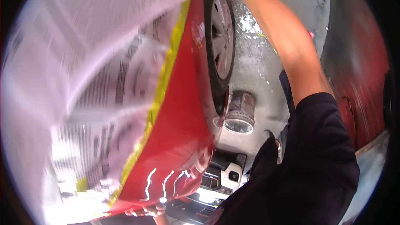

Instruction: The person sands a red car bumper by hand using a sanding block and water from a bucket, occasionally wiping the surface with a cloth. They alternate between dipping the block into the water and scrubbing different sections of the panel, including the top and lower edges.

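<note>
My right forearm, bare below a short black sleeve, reaches up to the top edge, where the hand itself is out of frame. At that spot the forearm meets the edge of a large newspaper sheet, which curves close in front of me along the top and left. Beneath it, more newspaper lies over a red car body panel. Yellow masking tape runs along the border between paper and paint. My left hand does not show.
A car wheel stands beside the red panel. A dirty bucket is on the grey floor. Scuffed red bodywork lies at right. Small, blurred fingers, apparently another person's, appear at the bottom edge near a white vehicle.
</note>
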`<action>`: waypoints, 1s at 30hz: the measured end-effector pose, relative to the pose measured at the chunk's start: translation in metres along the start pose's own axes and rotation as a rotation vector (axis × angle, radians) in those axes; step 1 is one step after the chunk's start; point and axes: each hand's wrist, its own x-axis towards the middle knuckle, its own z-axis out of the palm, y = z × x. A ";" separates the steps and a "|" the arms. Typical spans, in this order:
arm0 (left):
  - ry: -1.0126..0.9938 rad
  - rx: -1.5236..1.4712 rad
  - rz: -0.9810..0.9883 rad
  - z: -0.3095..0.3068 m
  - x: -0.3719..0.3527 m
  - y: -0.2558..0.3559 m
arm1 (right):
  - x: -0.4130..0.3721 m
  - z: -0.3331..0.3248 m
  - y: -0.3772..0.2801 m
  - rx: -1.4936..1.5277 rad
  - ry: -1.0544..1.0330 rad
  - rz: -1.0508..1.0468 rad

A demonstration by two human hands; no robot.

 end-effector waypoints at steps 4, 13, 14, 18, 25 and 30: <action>-0.002 -0.352 -0.070 0.038 -0.145 -0.015 | -0.152 0.012 -0.027 0.172 -0.045 -0.082; 0.040 0.002 -0.180 -0.005 0.033 0.000 | -0.524 -0.067 -0.066 -0.207 -0.364 0.094; 0.058 -0.018 -0.196 -0.002 0.032 0.002 | -0.558 -0.079 -0.045 -0.242 -0.431 0.112; 0.180 -0.071 -0.146 0.006 0.038 0.000 | -0.621 -0.109 -0.027 -0.107 -0.388 0.235; 0.177 -0.011 -0.217 0.003 0.036 0.008 | -0.643 -0.182 0.148 -0.423 -0.724 0.082; 0.208 0.093 -0.127 0.010 0.039 0.008 | -0.593 -0.185 0.257 -0.718 -0.799 0.048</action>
